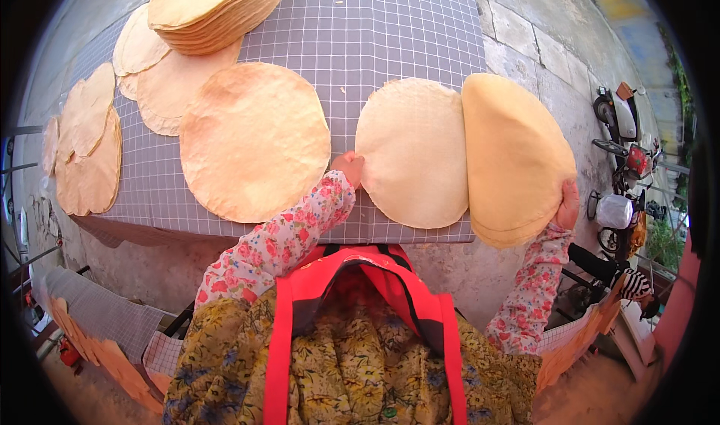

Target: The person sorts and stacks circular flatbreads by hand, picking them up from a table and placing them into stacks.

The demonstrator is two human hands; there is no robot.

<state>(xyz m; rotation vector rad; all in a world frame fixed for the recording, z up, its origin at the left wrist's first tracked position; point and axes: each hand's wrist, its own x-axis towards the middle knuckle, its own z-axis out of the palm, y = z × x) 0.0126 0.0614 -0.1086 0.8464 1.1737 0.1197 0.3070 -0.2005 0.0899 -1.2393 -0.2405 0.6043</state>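
Observation:
My left hand (350, 168) pinches the left edge of a pale, thin round flatbread (413, 152) on the grey checked tablecloth (388, 25). My right hand (568, 204) grips the outer edge of a darker tan flatbread (517, 160), thumb uppermost. This one bulges and has a straight left side, which meets the pale one. It reaches past the table's right end, and its lower rim shows more than one layer. How the two join underneath is hidden. Left of my left hand lies a larger round flatbread (256, 143) with a browned, bumpy surface.
A tall stack of flatbreads (216, 14) stands at the far left, with loose flatbreads (183, 84) beside and under it. Another pile (87, 143) sits at the table's left end. Parked scooters (624, 160) and a person in a striped top (635, 284) are off to the right.

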